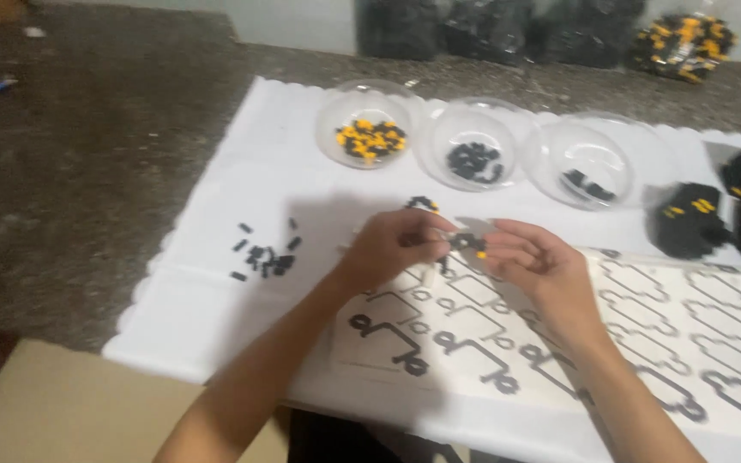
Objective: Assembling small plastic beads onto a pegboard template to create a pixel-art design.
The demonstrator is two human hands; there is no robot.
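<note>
Nearest: white template [559,343] with cut-out outlines, flat on white cloth [216,283], several slots filled black. Just above it, left hand [396,249] and right hand [529,261] meeting, each pinching one end of small black-and-yellow part [466,243], raised for fingertip work. Left on cloth: loose black bits [263,255], count unclear. Beyond: three clear bowls [472,144] in a row, sorted by colour. Farthest: dark bags [508,30], blurred.
</note>
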